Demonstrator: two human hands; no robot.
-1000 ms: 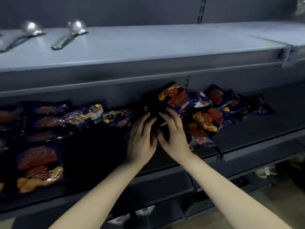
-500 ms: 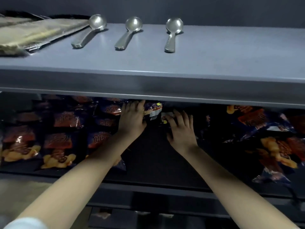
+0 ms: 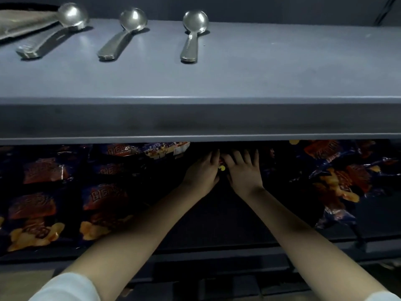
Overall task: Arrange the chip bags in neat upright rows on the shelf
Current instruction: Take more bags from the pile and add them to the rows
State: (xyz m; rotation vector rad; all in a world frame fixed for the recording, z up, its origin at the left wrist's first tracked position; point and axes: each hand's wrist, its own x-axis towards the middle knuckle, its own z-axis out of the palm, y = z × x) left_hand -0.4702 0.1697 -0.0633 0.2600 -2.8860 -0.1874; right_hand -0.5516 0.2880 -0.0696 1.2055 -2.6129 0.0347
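Note:
Dark blue chip bags with orange and red print stand in rows on the left of the lower shelf point(image 3: 217, 227); one of them point(image 3: 104, 205) is near the front. A loose heap of the same bags point(image 3: 342, 177) lies on the right. My left hand point(image 3: 201, 173) and my right hand point(image 3: 245, 170) reach side by side deep into the dark middle of the shelf. Between them they hold a dark chip bag point(image 3: 222, 167), of which only a small yellow and red patch shows. Their fingertips are partly hidden under the upper shelf's edge.
The grey upper shelf point(image 3: 249, 83) juts out over the hands and hides the back of the lower one. Three metal spoons point(image 3: 192, 35) lie on it, with a flat silvery pack point(image 3: 21, 22) at its far left. Dark bare shelf floor lies under my forearms.
My hands have come together in the middle and closed round one bag; half a second ago they rested apart on separate bags. The view has moved closer and slightly right.

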